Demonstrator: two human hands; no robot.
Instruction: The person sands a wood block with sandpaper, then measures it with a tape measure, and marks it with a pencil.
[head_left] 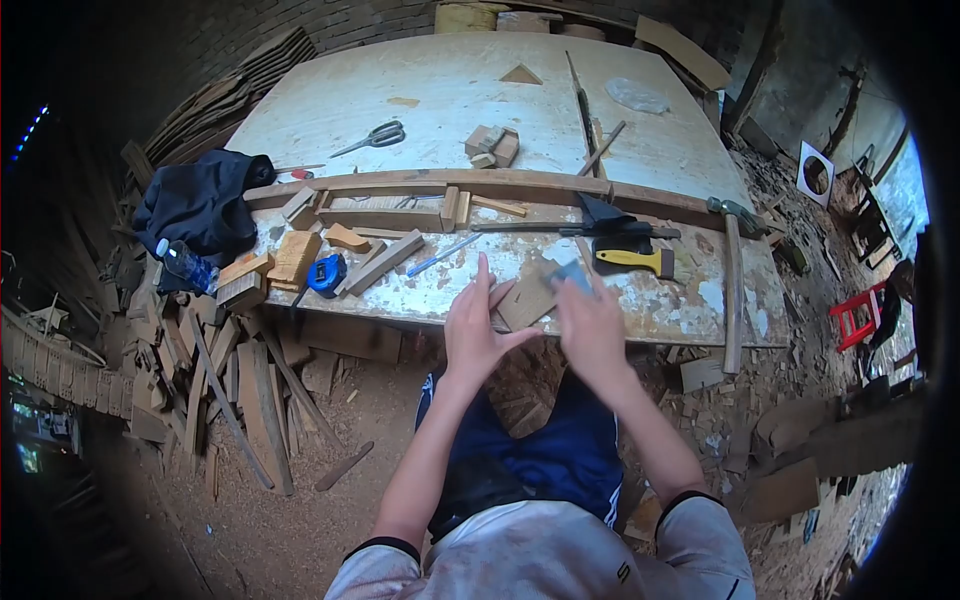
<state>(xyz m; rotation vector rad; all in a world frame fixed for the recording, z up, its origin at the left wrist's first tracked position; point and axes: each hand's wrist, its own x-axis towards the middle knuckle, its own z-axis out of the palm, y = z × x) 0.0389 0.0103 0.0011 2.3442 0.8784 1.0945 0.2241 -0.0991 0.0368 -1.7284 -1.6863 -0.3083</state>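
Observation:
A small flat brown wooden piece (526, 304) lies at the front edge of the worktable, between my hands. My left hand (477, 325) rests at its left side, fingers and thumb spread around it. Over its right side is my right hand (591, 322), slightly blurred, its fingers bent at a blue-grey flat object (571, 275); motion blur hides the exact grip. Left of them lies a blue-and-white pen (443, 255). A yellow-and-black handled tool (634, 260) lies just right of my right hand.
A hammer (733, 290) lies at the right edge. To the left are a blue tape measure (326, 273), wood blocks (295, 258), a bottle (187, 265) and dark cloth (205, 205). Beyond a long wooden rail (430, 181) lie scissors (380, 137). Scrap wood covers the floor at left.

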